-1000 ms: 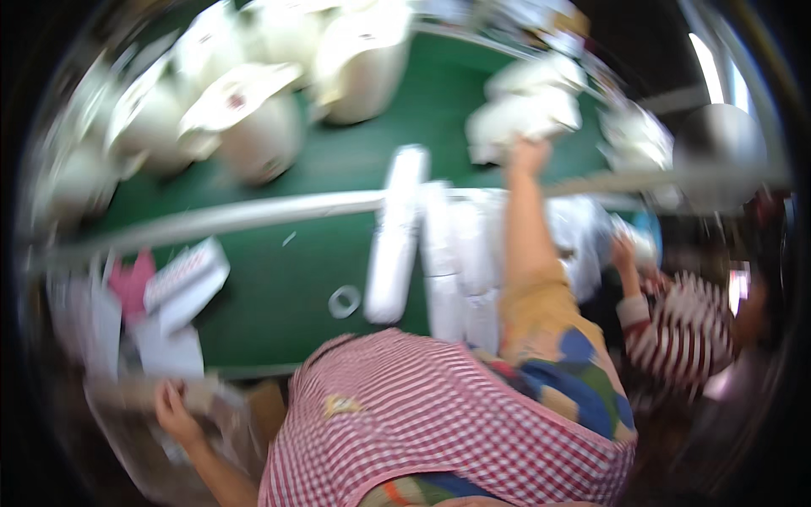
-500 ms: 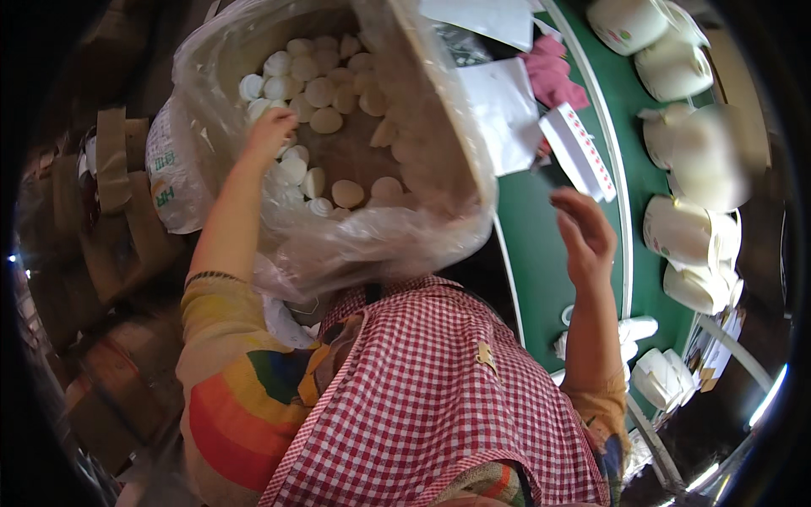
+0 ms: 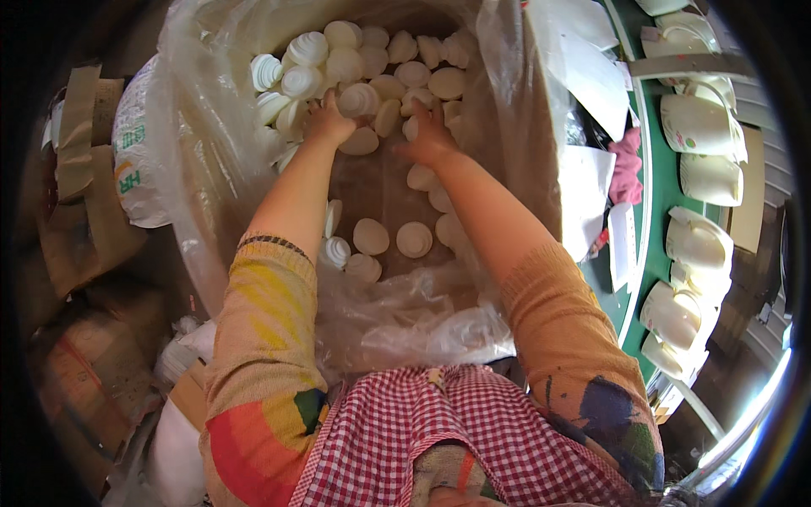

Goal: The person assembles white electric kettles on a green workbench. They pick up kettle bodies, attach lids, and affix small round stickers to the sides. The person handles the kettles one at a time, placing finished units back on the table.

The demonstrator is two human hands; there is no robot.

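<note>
Both of my arms reach into a large box lined with a clear plastic bag [image 3: 397, 325]. Inside lie several white, round pieces with swirled tops and smooth undersides, like lids, heaped mostly at the far end. My left hand [image 3: 329, 124] is among them with fingers apart, beside a swirled white piece [image 3: 359, 100]. To its right, my right hand [image 3: 431, 139] has its fingers spread over more pieces, close to another white piece [image 3: 418, 101]. Neither hand plainly grips anything. A few loose pieces, such as a swirled one [image 3: 414, 240], lie at the near end.
Right of the box is a green table [image 3: 632, 325] with white papers [image 3: 583, 190], a pink cloth [image 3: 626, 165] and a row of white pots [image 3: 699, 241] with handles. Cardboard boxes [image 3: 106, 355] and a white printed sack [image 3: 135, 169] stand at the left.
My right hand has come from over the green table into the box. My left hand has shifted right among the white pieces. The box now sits more squarely before me.
</note>
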